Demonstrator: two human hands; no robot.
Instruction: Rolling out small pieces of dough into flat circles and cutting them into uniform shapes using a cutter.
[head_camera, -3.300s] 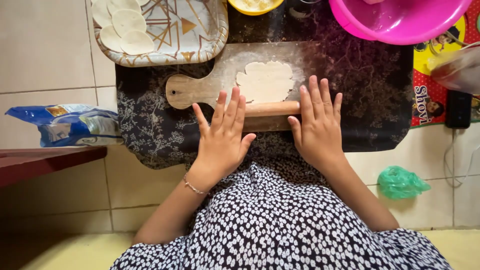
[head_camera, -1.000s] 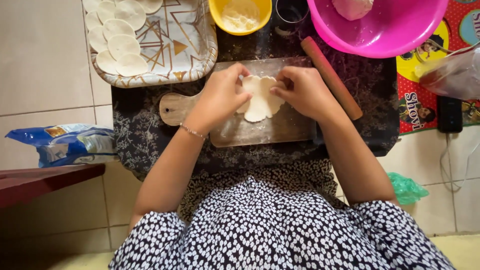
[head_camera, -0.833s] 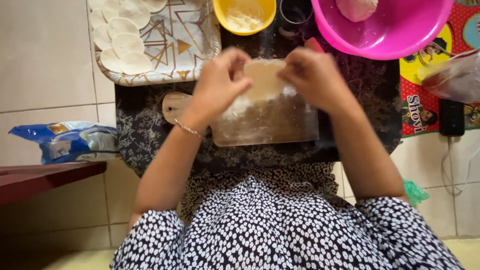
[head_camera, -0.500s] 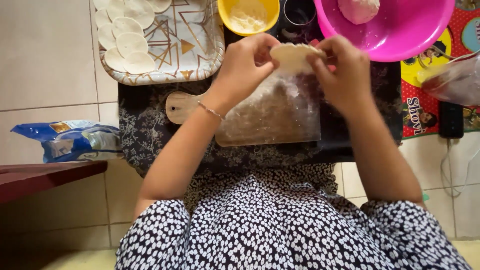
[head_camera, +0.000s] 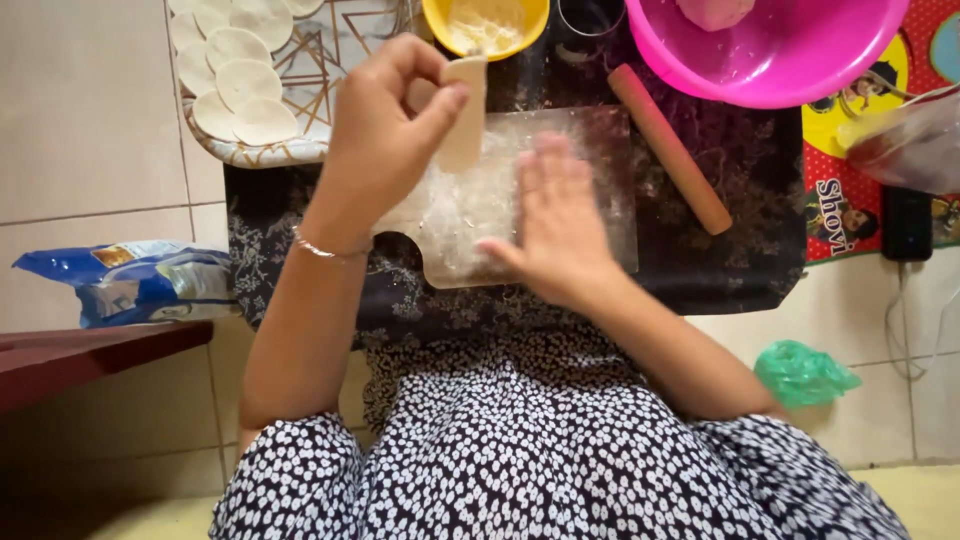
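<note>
The thin disc of dough (head_camera: 463, 110) is hanging edge-on from the left hand (head_camera: 385, 130), lifted clear above the floured wooden board (head_camera: 470, 215) and just in front of the yellow bowl (head_camera: 486, 22). The right hand (head_camera: 560, 220) is sitting low on the board, well below the dough and not touching it.

The board is lying on a dark patterned cloth (head_camera: 700, 265) spread over pale floor tiles. A rolling pin (head_camera: 668, 146) is resting slantwise on the cloth to the right, near a big pink basin (head_camera: 770, 50). A patterned tray (head_camera: 320, 60) at the upper left is carrying more rolled rounds (head_camera: 237, 80). A blue packet (head_camera: 135, 283) is lying on the tiles to the left, a green bag (head_camera: 800, 372) to the right.

The left hand is pinching the dough between thumb and fingertips. The right hand is lying flat, fingers spread slightly, palm pressing the floury board; it looks blurred.
</note>
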